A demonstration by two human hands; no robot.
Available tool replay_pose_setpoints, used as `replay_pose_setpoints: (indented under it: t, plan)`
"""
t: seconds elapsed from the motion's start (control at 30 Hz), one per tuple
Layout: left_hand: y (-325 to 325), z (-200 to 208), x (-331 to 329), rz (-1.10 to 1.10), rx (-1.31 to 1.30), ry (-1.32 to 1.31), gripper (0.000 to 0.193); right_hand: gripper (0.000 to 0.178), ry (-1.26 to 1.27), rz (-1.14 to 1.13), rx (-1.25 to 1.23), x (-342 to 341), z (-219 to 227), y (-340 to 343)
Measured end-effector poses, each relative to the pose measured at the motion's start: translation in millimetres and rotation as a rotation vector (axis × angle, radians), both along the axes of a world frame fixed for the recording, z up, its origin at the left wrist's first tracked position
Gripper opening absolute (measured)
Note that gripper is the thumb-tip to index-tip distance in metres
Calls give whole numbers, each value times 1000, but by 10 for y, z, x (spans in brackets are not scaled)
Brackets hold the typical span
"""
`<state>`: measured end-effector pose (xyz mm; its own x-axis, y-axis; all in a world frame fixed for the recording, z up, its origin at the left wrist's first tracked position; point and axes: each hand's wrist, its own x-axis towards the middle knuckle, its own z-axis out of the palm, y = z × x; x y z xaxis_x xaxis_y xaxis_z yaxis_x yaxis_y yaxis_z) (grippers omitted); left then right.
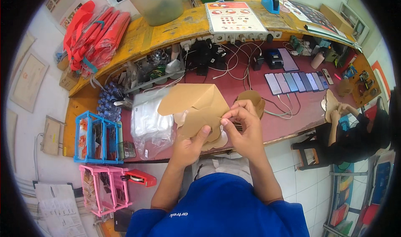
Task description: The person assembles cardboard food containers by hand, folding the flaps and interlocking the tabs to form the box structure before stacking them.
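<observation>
A brown kraft cardboard box (204, 101), partly folded with rounded flaps, is held up in front of me over the table edge. My left hand (189, 148) grips its lower part, thumb on the near face. At the box's right corner, my right hand (245, 130) pinches the edge between thumb and fingers. Scalloped cardboard edges show beneath the box, between my hands. Behind my right hand lies another brown cardboard piece (255, 104) on the dark red table (277, 126). A stack of clear plastic bags (151, 122) rests left of the box.
Several phones (292, 82) lie in a row at the right, with cables trailing. Blue (87, 153) and pink (100, 191) baskets stand at my left, near a red tape dispenser (141, 177). At the far right a seated co-worker (355, 126) holds a brown cardboard piece (331, 105).
</observation>
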<state>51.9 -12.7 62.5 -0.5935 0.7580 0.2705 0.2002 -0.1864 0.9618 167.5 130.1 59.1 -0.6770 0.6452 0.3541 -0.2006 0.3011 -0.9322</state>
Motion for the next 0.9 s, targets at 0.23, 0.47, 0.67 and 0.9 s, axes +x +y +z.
replay_pose_setpoints:
  t: [0.23, 0.47, 0.67, 0.9]
  plan:
    - [82, -97, 37, 68, -4, -17, 29, 12, 103, -151, 20, -104, -64, -87]
    - [54, -229, -32, 56, 27, -132, 35, 14, 120, 32, -240, -53, -48, -43]
    - [26, -259, -30, 56, 54, -145, 33, 11, 93, 45, -78, -57, -112, -37]
    - [22, -252, 22, 65, -13, -139, 29, 31, 93, -24, -208, -64, -106, -120]
